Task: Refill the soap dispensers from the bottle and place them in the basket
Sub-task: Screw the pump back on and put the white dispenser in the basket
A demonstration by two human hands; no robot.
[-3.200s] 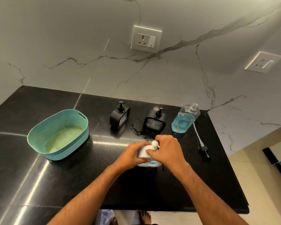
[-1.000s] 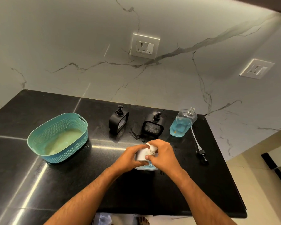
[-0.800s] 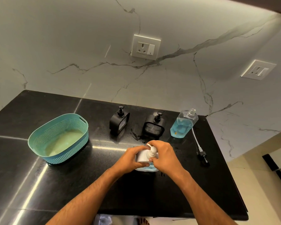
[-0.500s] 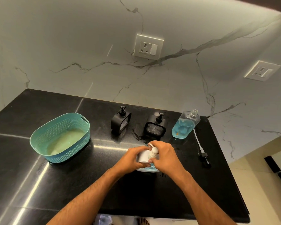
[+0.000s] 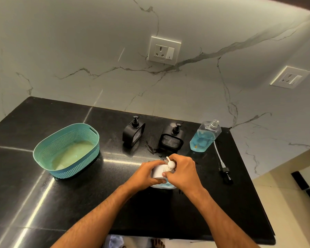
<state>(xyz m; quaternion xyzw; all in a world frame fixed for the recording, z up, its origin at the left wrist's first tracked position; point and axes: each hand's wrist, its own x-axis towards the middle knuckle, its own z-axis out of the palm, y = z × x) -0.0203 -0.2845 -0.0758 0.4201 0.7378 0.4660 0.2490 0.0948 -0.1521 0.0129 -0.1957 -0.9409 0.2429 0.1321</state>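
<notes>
A white soap dispenser (image 5: 158,171) with blue soap in its clear lower part stands on the black counter in front of me. My left hand (image 5: 143,174) grips its body from the left. My right hand (image 5: 183,171) pinches the white pump head (image 5: 170,164) on top. Two black dispensers (image 5: 133,131) (image 5: 172,138) stand behind it. The clear refill bottle (image 5: 204,136), uncapped and partly full of blue soap, stands at the back right. The teal basket (image 5: 66,149) sits at the left with nothing in it.
The bottle's black pump with its white tube (image 5: 222,165) lies on the counter at the right. Wet smears mark the black counter (image 5: 43,203) between the black dispensers. The counter's right edge drops to the floor. Marble wall with two sockets behind.
My right hand has shifted its grip round the pump head, whose nozzle points a little differently. The dispenser stays in place and my left hand keeps hold.
</notes>
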